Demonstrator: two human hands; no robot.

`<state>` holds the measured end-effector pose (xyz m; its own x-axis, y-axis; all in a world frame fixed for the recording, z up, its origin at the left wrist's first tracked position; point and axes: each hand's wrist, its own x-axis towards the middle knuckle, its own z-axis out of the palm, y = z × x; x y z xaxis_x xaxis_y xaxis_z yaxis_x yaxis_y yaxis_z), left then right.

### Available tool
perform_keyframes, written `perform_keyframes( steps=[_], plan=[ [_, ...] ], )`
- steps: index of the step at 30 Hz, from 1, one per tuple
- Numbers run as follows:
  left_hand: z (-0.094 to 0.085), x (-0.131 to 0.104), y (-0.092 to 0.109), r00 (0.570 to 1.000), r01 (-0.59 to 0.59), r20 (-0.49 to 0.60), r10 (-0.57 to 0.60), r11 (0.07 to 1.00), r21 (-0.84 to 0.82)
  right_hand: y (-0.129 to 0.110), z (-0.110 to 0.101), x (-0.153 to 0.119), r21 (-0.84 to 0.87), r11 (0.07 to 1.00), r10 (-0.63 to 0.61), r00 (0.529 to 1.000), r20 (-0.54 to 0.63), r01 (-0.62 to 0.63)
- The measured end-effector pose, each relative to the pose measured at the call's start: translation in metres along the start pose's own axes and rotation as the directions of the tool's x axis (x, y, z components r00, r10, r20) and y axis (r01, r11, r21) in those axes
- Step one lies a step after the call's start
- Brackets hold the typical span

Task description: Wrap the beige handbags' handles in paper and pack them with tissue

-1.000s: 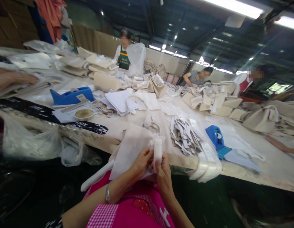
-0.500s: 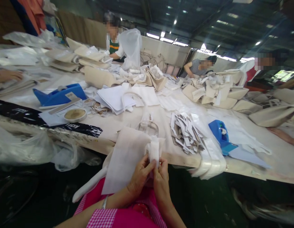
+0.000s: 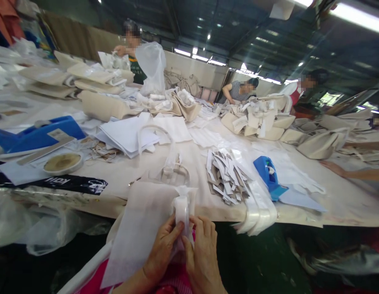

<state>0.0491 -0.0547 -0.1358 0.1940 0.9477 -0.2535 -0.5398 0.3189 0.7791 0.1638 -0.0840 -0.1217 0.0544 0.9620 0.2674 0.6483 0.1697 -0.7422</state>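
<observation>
A beige bag point(image 3: 177, 173) with a curved handle lies at the table's front edge, partly under a translucent white sheet point(image 3: 140, 220). On its right side is a white-wrapped strap part point(image 3: 181, 208). My left hand point(image 3: 164, 245) pinches the lower end of this part between thumb and fingers. Just to the right, my right hand point(image 3: 201, 245) is at the same part's lower edge, its fingers bent and close together; what lies between thumb and fingers is too small to make out.
Blue tape dispensers stand left point(image 3: 66, 128) and right point(image 3: 269, 173). Grey-white strips point(image 3: 227, 175) lie right of the bag, white papers point(image 3: 128, 134) behind it. Other people work around the table point(image 3: 299, 204), among piled beige bags point(image 3: 106, 104).
The view has shifted, so the table items sit further left. My right hand has turned and its fingers have risen beside the wrapped part. A person at the back has raised a hand.
</observation>
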Motion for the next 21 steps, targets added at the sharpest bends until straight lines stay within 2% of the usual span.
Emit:
perform_keyframes(
  steps=[4,6,10,14,17,21],
  plan=[
    [0.001,0.001,0.0,0.995,0.101,0.021,-0.101,0.995,-0.006,0.007,-0.037,0.042,0.095,0.996,0.002,1.0,0.002,-0.002],
    [0.001,0.0,-0.002,0.99,0.141,0.027,-0.141,0.99,0.013,0.019,-0.053,0.066,0.086,0.996,0.032,0.999,-0.04,-0.028],
    [-0.001,0.0,-0.003,0.988,0.135,0.075,-0.137,0.99,0.028,0.047,-0.073,0.119,0.015,0.997,0.082,0.989,-0.124,-0.081],
    [0.0,-0.004,0.007,0.981,0.19,0.038,-0.192,0.98,0.055,0.065,-0.079,0.185,-0.07,0.996,0.055,0.992,-0.115,-0.064],
    [0.0,-0.007,0.016,0.964,0.267,-0.015,-0.267,0.963,-0.022,0.072,-0.078,0.236,-0.084,0.995,0.036,0.993,-0.11,-0.046],
    [-0.004,-0.008,0.013,0.948,0.312,-0.039,-0.316,0.946,-0.086,0.075,-0.074,0.274,-0.083,0.995,0.052,0.99,-0.128,-0.063]
  ],
)
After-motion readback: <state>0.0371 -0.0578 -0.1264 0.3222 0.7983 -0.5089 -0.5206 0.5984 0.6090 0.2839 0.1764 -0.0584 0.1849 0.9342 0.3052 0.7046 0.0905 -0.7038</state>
